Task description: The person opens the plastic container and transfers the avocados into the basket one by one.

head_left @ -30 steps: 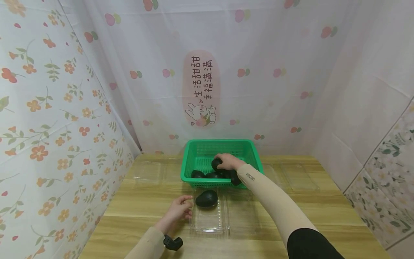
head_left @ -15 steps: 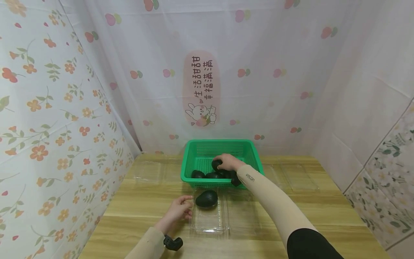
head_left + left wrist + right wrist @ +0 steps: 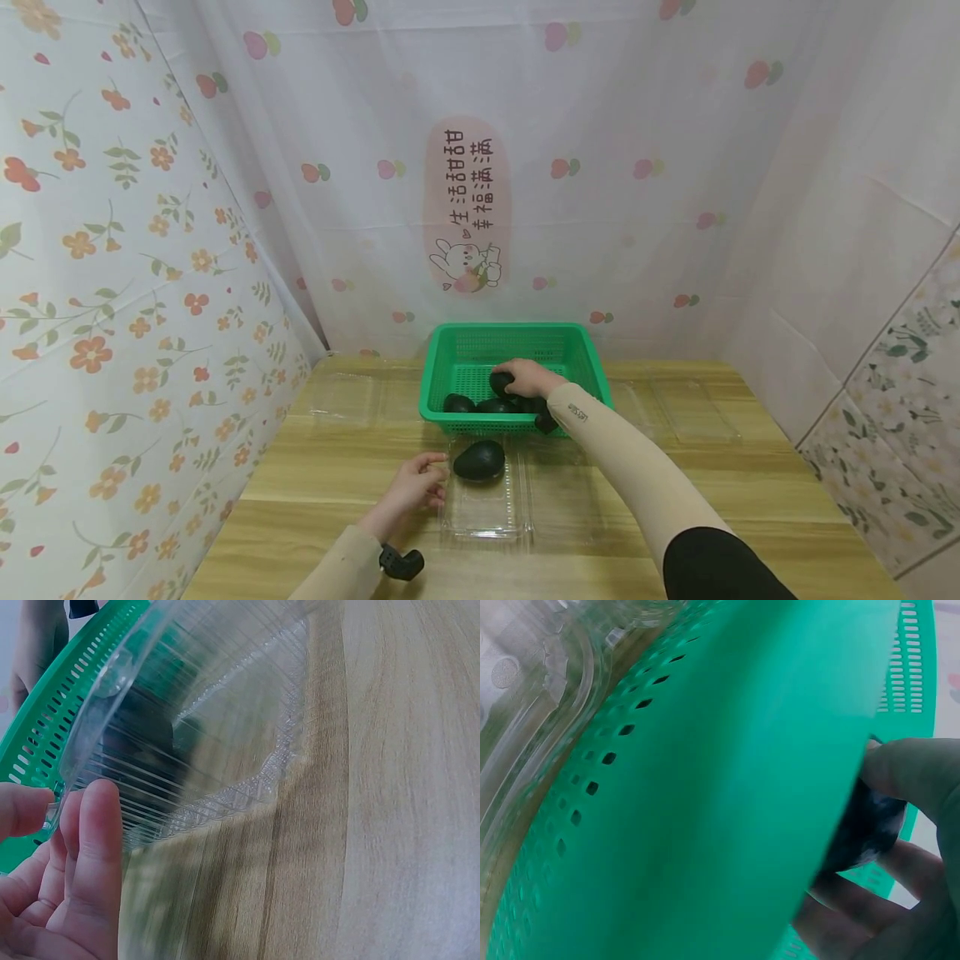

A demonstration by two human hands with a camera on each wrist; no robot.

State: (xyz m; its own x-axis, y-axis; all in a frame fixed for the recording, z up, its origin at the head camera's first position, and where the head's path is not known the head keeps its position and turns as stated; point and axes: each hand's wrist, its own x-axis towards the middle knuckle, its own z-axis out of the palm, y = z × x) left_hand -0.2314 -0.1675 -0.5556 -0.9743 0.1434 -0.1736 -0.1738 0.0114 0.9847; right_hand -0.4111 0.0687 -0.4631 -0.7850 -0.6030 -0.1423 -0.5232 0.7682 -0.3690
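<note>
My right hand [image 3: 531,377] reaches into the green plastic basket [image 3: 442,350] and grips a dark avocado [image 3: 502,383]. In the right wrist view, the basket wall partly hides this avocado [image 3: 866,829], with thumb and fingers around it. My left hand [image 3: 417,483] is at the left edge of a clear plastic clamshell box [image 3: 480,521]. Its thumb and fingers [image 3: 97,825] pinch the box's rim in the left wrist view. One avocado [image 3: 479,462] lies in the far half of the box's left side. The clamshell's lid [image 3: 566,500] lies folded out to the right.
More avocados [image 3: 495,406] lie along the basket's near side, partly behind its rim. Other clear plastic boxes lie on the wooden table, one at the left [image 3: 341,396] and one at the right [image 3: 697,408]. A patterned curtain [image 3: 637,250] hangs behind the basket.
My right hand and forearm have shifted very slightly left, with the avocado still gripped. The left hand and the box have stayed in place.
</note>
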